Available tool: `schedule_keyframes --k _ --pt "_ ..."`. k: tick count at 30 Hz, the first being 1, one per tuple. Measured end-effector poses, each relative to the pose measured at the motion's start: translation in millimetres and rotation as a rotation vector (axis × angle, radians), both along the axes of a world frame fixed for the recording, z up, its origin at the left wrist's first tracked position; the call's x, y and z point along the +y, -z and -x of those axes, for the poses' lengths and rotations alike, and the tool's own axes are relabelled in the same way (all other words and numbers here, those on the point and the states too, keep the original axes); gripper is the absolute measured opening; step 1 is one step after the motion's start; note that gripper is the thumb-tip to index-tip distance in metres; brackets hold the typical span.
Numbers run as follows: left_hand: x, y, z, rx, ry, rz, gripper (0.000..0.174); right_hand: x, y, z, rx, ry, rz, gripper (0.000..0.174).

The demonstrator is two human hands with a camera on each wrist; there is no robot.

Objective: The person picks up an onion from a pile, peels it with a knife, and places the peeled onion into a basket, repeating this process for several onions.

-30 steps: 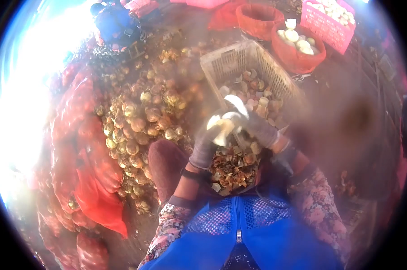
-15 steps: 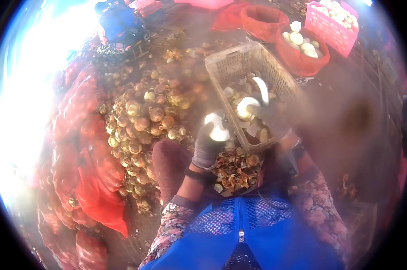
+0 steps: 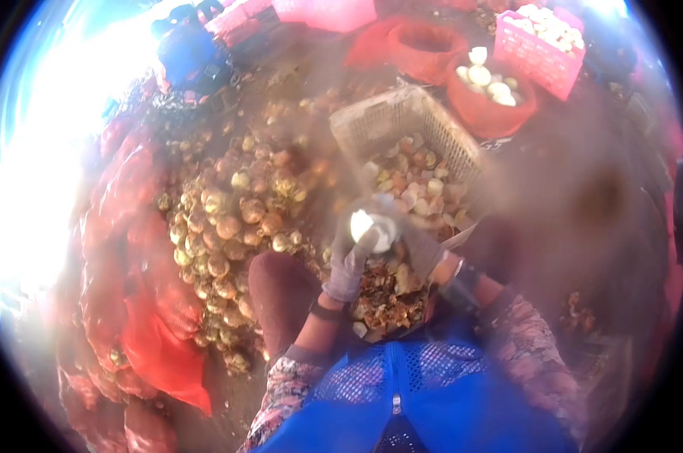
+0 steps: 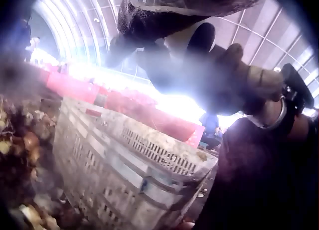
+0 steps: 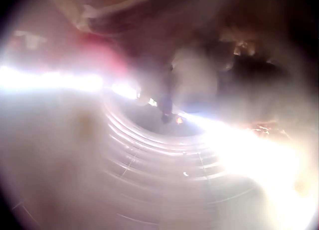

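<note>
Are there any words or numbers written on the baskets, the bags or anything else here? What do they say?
None: no word, number or label can be read in any view.
The pale basket, the pink crate, the red sacks and the blue apron show no lettering through the haze.
The white onion gripped by the left hand and right hand is bare.

Centre frame: peeled onion (image 3: 371, 226) white, glossy. Gloves on left hand (image 3: 349, 264) & right hand (image 3: 420, 249): grey-mauve, plain. Lower frame: sleeves (image 3: 281, 389) dark w/ pink floral print; apron (image 3: 402, 400) bright blue, mesh-pattern panels. Upper centre: crate (image 3: 371, 121) beige, lattice walls. Centre left: onion heap (image 3: 235, 211) golden-brown, some pale yellow. Left: sacks (image 3: 122, 257) red net. Below hands: peel scraps (image 3: 386, 294) orange-brown. Upper rt: bag (image 3: 485, 121) red, contents white; far crate (image 3: 541, 57) pink.
</note>
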State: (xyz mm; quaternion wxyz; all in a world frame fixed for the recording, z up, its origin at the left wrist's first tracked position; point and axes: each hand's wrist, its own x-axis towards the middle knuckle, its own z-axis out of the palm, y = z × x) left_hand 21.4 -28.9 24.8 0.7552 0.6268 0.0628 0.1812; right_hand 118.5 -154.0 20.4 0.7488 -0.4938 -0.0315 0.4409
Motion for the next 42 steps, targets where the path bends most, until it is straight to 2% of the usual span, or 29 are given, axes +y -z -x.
schedule_keyframes --k 2,3,4,6,8,11,15,18,19,22,24,26,28,30,31,32,35,38,39,40,41,42 --pt "2 1 -2 -0.059 0.05 0.027 0.063 -6 12 3 -0.058 -0.112 0.169 0.037" --pt "8 15 -4 -0.039 0.076 0.053 0.067 -10 17 7 -0.03 -0.076 0.187 0.038" --pt "10 16 -2 -0.018 -0.008 -0.068 0.072 -12 22 12 0.0 -0.041 0.202 0.039" --pt "10 7 0 -0.046 -0.069 0.103 0.074 -10 44 5 0.123 -0.006 0.265 0.039" --pt "14 -9 7 -0.036 -0.114 0.183 0.07 -8 15 2 0.185 0.076 0.195 0.032" --pt "21 -8 7 -0.074 -0.196 0.207 0.06 -20 31 -60 -0.297 0.049 0.28 0.031" --pt "16 -4 5 -0.089 -0.199 0.237 0.056 7 -9 -107 -0.306 0.179 0.304 0.031" --pt "22 -18 14 -0.144 -0.213 0.231 0.054 37 -26 -118 -0.275 0.184 0.322 0.031" --pt "25 -27 20 -0.185 -0.245 0.232 0.053 48 -27 -118 -0.254 0.168 0.321 0.031" --pt "54 -51 48 -0.304 -0.372 0.008 0.051 74 -30 -103 -0.173 0.116 0.309 0.033" --pt "73 -53 71 -0.323 -0.525 0.072 0.057 82 -27 -81 -0.121 0.059 0.262 0.034" --pt "106 -41 108 -0.369 -0.526 0.192 0.045 79 -26 -43 -0.12 -0.039 0.117 0.033" --pt "144 -9 147 -0.269 -0.691 0.029 0.044 64 -25 8 -0.119 -0.167 -0.071 0.032" --pt "163 33 188 -0.08 -0.954 -0.002 0.038 51 4 16 -0.496 -0.301 -0.029 0.032" --pt "170 52 205 -0.032 -1.037 0.07 0.035 44 18 19 -0.684 -0.34 -0.012 0.032" --pt "175 76 230 0.009 -1.116 0.145 0.032 38 24 12 -0.345 -0.388 -0.124 0.032" --pt "188 214 329 0.175 -1.281 0.305 0.025 41 33 -1 0.677 -0.345 -0.284 0.034" --pt "153 287 387 0.317 -1.455 0.464 0.022 52 -5 23 0.524 -0.245 -0.161 0.049" --pt "137 311 401 0.287 -1.508 0.52 0.021 56 -16 30 0.608 -0.213 -0.163 0.051" --pt "133 382 440 0.547 -1.524 0.452 0.022 65 -22 34 0.646 -0.2 -0.165 0.05" --pt "116 391 450 0.644 -1.48 0.401 0.02 72 -26 36 0.659 -0.205 -0.165 0.05" --pt "108 371 438 0.639 -1.497 0.536 0.02 83 -28 36 0.64 -0.223 -0.177 0.05"
